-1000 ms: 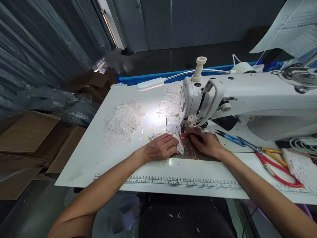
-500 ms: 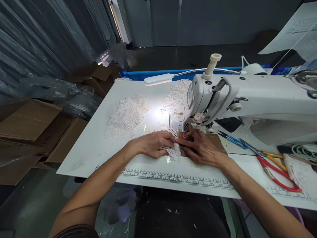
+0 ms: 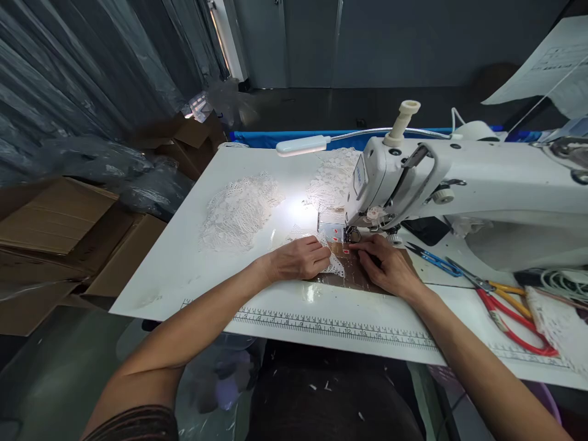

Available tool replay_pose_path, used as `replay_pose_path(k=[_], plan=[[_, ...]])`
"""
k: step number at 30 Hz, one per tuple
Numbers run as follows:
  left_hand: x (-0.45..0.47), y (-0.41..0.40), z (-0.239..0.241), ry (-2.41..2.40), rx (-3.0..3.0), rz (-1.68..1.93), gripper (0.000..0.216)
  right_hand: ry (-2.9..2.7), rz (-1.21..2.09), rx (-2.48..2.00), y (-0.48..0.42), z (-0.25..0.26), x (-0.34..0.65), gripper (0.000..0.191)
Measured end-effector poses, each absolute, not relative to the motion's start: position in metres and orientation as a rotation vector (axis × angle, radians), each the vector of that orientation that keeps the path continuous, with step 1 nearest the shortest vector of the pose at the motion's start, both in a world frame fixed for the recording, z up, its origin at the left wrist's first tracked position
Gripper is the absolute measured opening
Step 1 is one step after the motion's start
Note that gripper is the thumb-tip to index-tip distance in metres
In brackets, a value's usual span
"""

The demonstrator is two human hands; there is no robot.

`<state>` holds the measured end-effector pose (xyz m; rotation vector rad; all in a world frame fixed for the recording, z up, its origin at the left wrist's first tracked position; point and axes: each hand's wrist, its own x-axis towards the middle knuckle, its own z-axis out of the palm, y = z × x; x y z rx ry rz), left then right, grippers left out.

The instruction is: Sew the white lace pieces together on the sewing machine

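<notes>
I see the right hand (image 3: pixel 388 266) drawn away from the left to the presser foot (image 3: pixel 351 235), its grip beyond my telling; the lace (image 3: pixel 337 267), partly over the brown sheet (image 3: pixel 356 277), now depends on the left hand (image 3: pixel 299 258), fingers closed on it

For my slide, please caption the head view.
Left hand holding white openwork lace, right hand over a flat brown sheet, before a white sewing machine.

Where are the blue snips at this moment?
In the head view, the blue snips lie right of centre by the sewing machine, between the right hand and the red-handled scissors.
</notes>
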<state>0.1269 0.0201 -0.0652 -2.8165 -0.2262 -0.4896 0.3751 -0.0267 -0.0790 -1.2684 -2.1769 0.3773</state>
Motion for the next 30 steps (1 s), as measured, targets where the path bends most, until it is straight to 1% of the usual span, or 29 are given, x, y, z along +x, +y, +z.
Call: replay_pose_path(k=[3,8,11,13,15,17,19,21,23,25,27,30], plan=[[0.124,0.02,-0.066,-0.288,-2.881,-0.478,0.027,-2.185,0.359,-1.251,-0.027,-0.081,0.373,0.029],[0.116,0.02,-0.066,-0.35,-3.232,-0.695,0.009,-2.224,0.393,-1.15,-0.028,-0.08,0.373,0.033],[0.114,0.022,-0.064,-0.418,-3.415,-0.787,0.019,-2.327,0.467,-0.981,-0.03,-0.078,0.371,0.037],[0.115,0.023,-0.063,-0.479,-3.452,-0.865,0.018,-2.399,0.479,-0.941,-0.03,-0.076,0.369,0.037],[0.119,0.022,-0.063,-0.644,-3.358,-1.03,0.016,-2.438,0.47,-0.955,-0.03,-0.076,0.369,0.036],[0.125,0.018,-0.065,-0.839,-3.201,-1.108,0.021,-2.444,0.456,-0.972,-0.03,-0.076,0.368,0.036],[0.131,0.016,-0.067,-0.922,-3.119,-0.952,0.028,-2.451,0.442,-0.972,-0.031,-0.077,0.368,0.036],[0.134,0.017,-0.069,-0.896,-3.11,-0.671,0.038,-2.465,0.417,-0.978,-0.033,-0.077,0.366,0.035],[0.134,0.022,-0.068,-0.874,-3.097,-0.476,0.044,-2.474,0.353,-1.029,-0.035,-0.079,0.362,0.037],[0.131,0.029,-0.064,-0.877,-3.078,-0.424,0.047,-2.467,0.274,-1.11,-0.038,-0.08,0.358,0.04],[0.124,0.035,-0.058,-0.831,-3.083,-0.464,0.049,-2.456,0.255,-1.156,-0.04,-0.081,0.356,0.044],[0.111,0.035,-0.051,-0.585,-3.184,-0.518,0.039,-2.377,0.393,-1.13,-0.04,-0.079,0.36,0.048]])
